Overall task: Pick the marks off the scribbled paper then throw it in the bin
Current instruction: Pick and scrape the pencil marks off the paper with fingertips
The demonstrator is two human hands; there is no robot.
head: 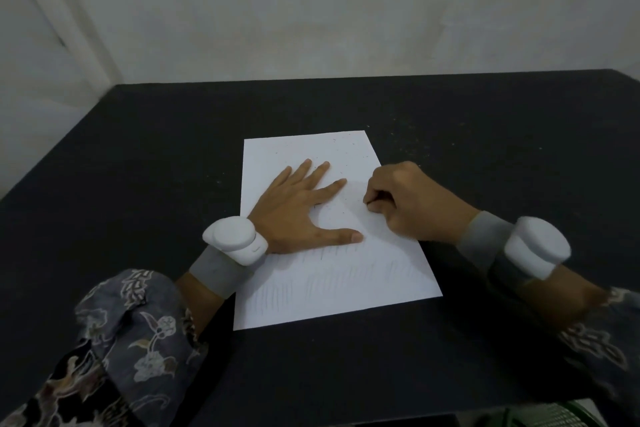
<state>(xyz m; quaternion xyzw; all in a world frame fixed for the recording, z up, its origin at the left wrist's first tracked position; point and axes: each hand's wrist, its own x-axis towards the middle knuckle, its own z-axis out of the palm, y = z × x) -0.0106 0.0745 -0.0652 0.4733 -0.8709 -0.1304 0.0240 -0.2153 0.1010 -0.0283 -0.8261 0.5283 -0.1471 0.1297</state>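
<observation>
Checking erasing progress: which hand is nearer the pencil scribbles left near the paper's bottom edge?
Left. The left hand rests flat just above the scribbles; the right hand works farther up the paper.

We see a black worktop [485, 340] set against a pale wall. A white sheet of paper [346, 288] lies flat on it near the middle, slightly askew, faint pencil strokes on the half toward the near edge. Small pale crumbs [408, 142] speckle the dark surface toward the far right corner.
</observation>
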